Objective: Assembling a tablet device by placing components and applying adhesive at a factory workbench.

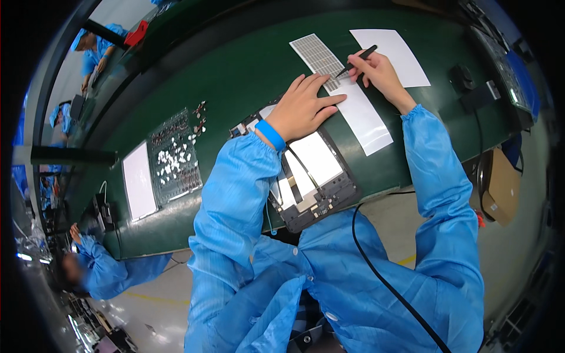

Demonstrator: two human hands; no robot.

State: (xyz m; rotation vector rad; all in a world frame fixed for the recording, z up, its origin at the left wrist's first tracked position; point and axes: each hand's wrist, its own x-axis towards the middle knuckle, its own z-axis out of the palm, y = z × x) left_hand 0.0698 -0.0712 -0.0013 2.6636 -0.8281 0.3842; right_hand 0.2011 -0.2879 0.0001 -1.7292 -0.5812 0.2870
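My right hand (376, 73) is closed round black tweezers (368, 52), their tips down at a sheet of small grey stickers (315, 53). The lower part of that sheet is bare white backing (366, 120). With fingers spread, my left hand (303, 109) lies flat, its fingertips on the sticker sheet's left edge. A blue band (271, 135) circles the left wrist. Beneath that hand and forearm sits an opened tablet (318, 162), its black frame, silvery inner plates and cables showing; its upper left is partly covered by my arm.
A white sheet (406, 56) lies at the far right. Left of the tablet are a clear tray (176, 156) of small parts, loose pieces (200, 117) and a white panel (140, 179). Black devices (471, 82) stand at right. A black cable (382, 270) crosses my lap. A co-worker (112, 265) sits left.
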